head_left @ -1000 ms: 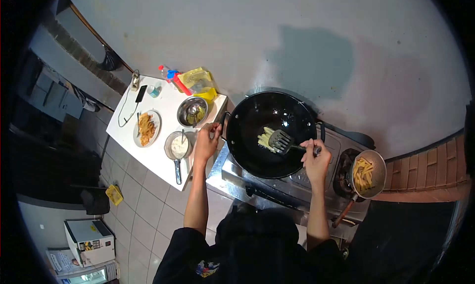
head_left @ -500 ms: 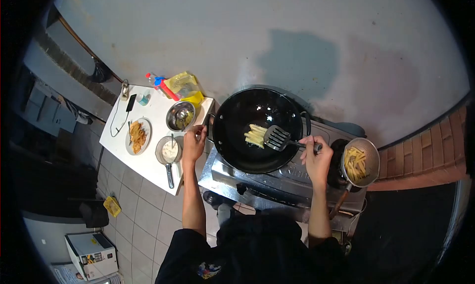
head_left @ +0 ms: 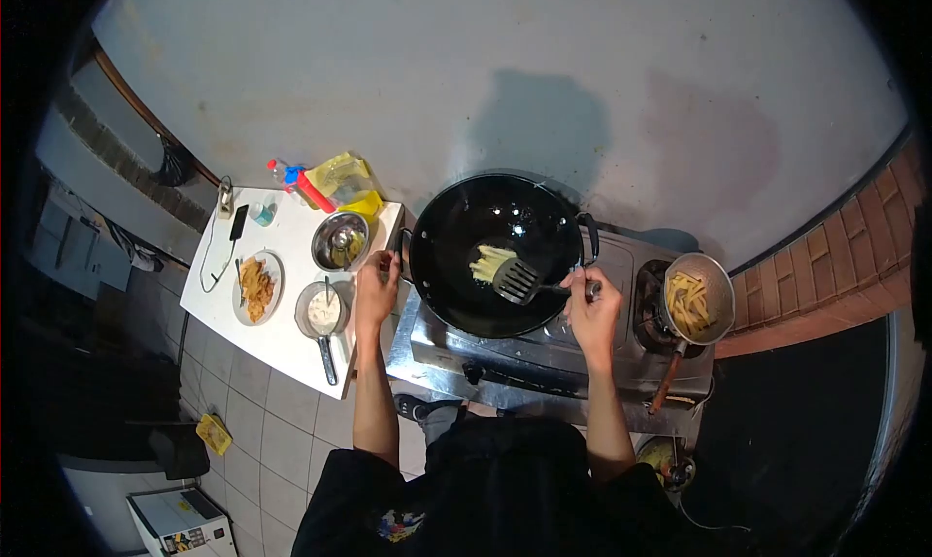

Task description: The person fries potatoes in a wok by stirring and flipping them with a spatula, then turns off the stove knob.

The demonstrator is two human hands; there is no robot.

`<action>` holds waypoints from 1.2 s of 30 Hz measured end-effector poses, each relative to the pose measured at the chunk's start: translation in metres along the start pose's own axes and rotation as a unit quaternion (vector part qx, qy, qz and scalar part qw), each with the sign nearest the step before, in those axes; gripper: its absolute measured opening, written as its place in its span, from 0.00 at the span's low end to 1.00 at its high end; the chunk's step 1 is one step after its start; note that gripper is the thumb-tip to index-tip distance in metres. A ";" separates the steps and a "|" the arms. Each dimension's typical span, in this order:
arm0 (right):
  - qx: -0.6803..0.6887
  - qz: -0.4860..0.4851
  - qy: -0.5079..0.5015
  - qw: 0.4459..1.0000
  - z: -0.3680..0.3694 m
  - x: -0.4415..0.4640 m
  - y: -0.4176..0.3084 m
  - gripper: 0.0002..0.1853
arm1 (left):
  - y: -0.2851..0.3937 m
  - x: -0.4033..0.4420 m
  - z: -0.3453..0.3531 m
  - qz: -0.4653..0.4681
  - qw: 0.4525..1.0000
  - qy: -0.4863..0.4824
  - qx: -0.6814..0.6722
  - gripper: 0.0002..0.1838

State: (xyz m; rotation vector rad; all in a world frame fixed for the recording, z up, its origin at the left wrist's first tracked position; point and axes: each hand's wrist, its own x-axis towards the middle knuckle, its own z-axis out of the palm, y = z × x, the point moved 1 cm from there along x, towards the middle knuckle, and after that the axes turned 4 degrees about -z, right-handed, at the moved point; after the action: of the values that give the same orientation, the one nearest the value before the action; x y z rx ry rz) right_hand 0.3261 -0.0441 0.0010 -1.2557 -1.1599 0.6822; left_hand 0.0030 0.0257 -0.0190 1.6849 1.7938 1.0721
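Note:
A large black wok (head_left: pixel 466 309) stands on the stove, tilted slightly. My left hand (head_left: pixel 377 283) is closed at the wok's left handle (head_left: pixel 403 256). My right hand (head_left: pixel 592 300) grips the handle of a black slotted spatula (head_left: pixel 517 281), just inside the wok's right rim. The spatula's head lies in the wok against several pale yellow strips (head_left: pixel 490 263), with a little bubbling around them. The wok's right handle (head_left: pixel 589 236) is free, above my right hand.
A saucepan (head_left: pixel 714 270) with yellow strips sits on the right burner. On the white table (head_left: pixel 282 338) at left are a plate of fried food (head_left: pixel 257 290), a steel bowl (head_left: pixel 340 241), a pan of white mixture (head_left: pixel 323 310), a phone (head_left: pixel 239 223) and yellow packaging (head_left: pixel 345 180).
The camera view has shifted, so the wok and table appear further left. The spatula has moved slightly against the strips, which have shifted in the wok. Both hands keep their hold.

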 end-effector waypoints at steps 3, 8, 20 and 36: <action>-0.003 0.010 0.018 1.000 0.002 0.000 0.005 0.13 | -0.002 -0.001 0.000 0.001 1.000 0.001 0.001 0.13; -0.015 -0.024 0.029 0.999 0.003 0.001 0.005 0.12 | -0.005 -0.001 0.003 0.000 1.000 0.007 -0.019 0.13; -0.107 -0.026 0.013 0.994 0.001 -0.003 -0.010 0.11 | -0.003 -0.001 0.003 -0.015 0.999 0.009 -0.040 0.14; -0.064 0.079 -0.049 0.994 -0.005 -0.019 -0.022 0.11 | -0.009 -0.003 0.008 0.039 0.994 0.089 0.056 0.16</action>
State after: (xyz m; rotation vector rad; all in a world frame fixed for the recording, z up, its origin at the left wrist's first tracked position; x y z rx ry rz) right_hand 0.3210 -0.0680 0.0168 -1.4475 -1.2095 0.8053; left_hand 0.0037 0.0248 -0.0312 1.7865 1.9467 1.2097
